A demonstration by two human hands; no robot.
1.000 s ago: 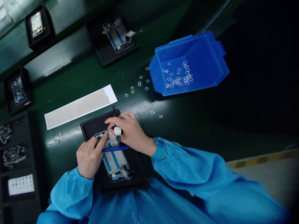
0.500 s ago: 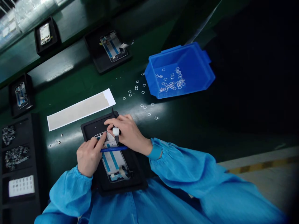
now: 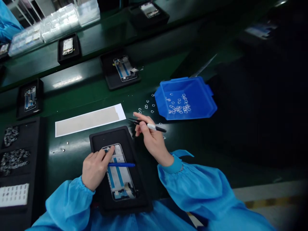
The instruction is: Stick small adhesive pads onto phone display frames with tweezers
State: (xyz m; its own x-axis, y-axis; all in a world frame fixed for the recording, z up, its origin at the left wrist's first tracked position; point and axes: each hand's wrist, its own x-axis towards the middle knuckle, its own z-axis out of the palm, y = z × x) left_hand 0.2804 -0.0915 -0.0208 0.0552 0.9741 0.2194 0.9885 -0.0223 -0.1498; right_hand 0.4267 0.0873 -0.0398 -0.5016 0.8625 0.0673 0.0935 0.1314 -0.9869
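My left hand is closed around a slim blue pen-like tool, its index finger touching the upper end of a phone frame. The frame, with two blue strips along its middle, lies in a black tray in front of me. My right hand holds black tweezers with a white section, raised to the right of the tray's far corner. The tweezer tips point left, near the end of a white-bordered beige sheet.
Past my right hand, a blue bin holds many small white outline pieces, with several more scattered on the green table. Further black trays with phone frames stand behind. On the left, a compartment tray contains small dark parts and a white card.
My right hand has lifted off the phone frame and moved to the right, the tweezers turning sideways. My left hand stays on the frame. The camera view has shifted.
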